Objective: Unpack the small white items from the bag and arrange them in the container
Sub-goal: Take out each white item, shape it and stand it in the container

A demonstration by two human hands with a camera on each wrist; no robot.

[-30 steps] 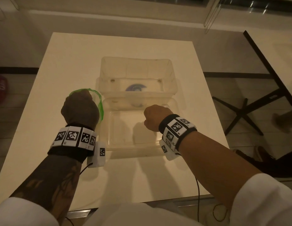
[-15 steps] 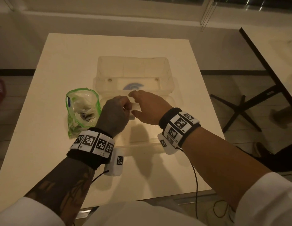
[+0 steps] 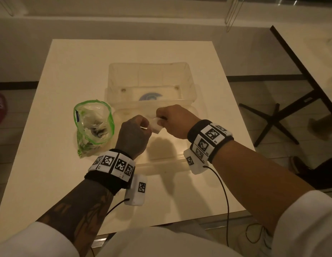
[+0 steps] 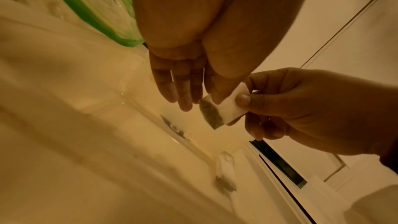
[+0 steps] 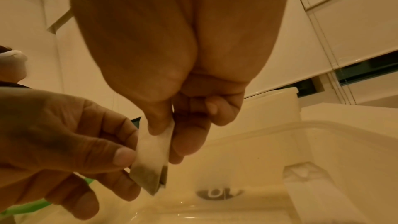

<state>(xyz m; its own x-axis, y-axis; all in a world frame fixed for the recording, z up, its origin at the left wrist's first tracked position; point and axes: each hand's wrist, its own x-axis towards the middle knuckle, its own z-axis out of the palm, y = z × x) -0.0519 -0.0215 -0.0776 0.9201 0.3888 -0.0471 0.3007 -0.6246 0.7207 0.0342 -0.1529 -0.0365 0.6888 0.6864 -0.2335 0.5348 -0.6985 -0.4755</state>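
Note:
A small white tea bag with dark contents at its lower end hangs above the clear plastic container. My left hand pinches its left edge between thumb and fingers. My right hand pinches the other end. The left wrist view shows the tea bag under my left hand, with the right hand's thumb on it. Seen from the right wrist, my right hand pinches the top of the tea bag. The green-rimmed zip bag stands open left of the container with several items inside.
The container's deeper half lies at the back with a blue round sticker on it. The white table carries everything. A black-legged table stands to the right, and a person's shoe is on the floor.
My left hand left the zip bag and moved right over the container. The right hand rose to meet it, and both now pinch one tea bag.

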